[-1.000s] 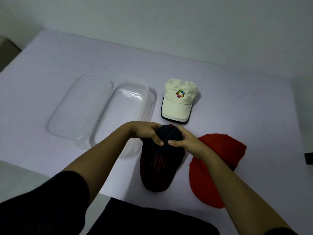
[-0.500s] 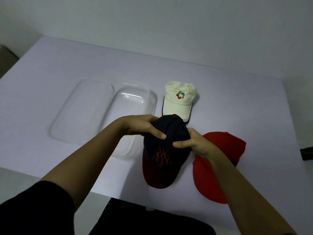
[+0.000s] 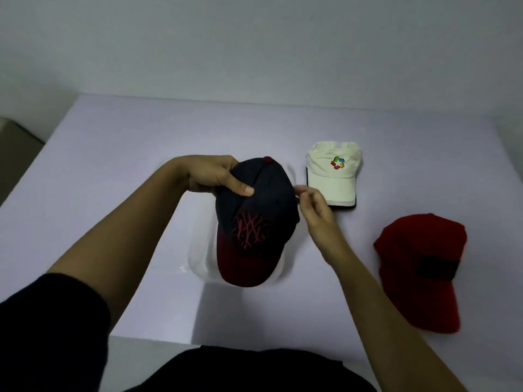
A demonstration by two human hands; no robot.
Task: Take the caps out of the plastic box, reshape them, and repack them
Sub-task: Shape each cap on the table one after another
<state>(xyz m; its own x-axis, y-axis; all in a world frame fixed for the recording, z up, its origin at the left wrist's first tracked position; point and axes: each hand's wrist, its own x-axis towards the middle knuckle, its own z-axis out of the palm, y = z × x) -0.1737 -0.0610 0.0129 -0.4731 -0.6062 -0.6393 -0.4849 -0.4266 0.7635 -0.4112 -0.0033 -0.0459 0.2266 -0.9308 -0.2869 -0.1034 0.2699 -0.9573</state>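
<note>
A dark navy cap (image 3: 254,219) with red embroidery and a dark red brim is held up above the clear plastic box (image 3: 198,250). My left hand (image 3: 215,175) grips its crown at the upper left, thumb on top. My right hand (image 3: 312,205) touches the cap's right edge with its fingertips; whether it grips is unclear. Most of the box is hidden behind the cap and my left arm. A cream cap (image 3: 334,172) with a coloured logo lies to the right. A red cap (image 3: 421,264) lies further right, nearer me.
The pale lilac table (image 3: 113,154) ends at a near edge (image 3: 158,339) close to my body. A grey wall stands behind the table. A dull beige object (image 3: 14,148) sits off the table's left edge.
The navy cap was lifted off the table and moved left over the box. My right hand's hold on it has loosened to a fingertip touch. The view has shifted, so the lid is out of sight.
</note>
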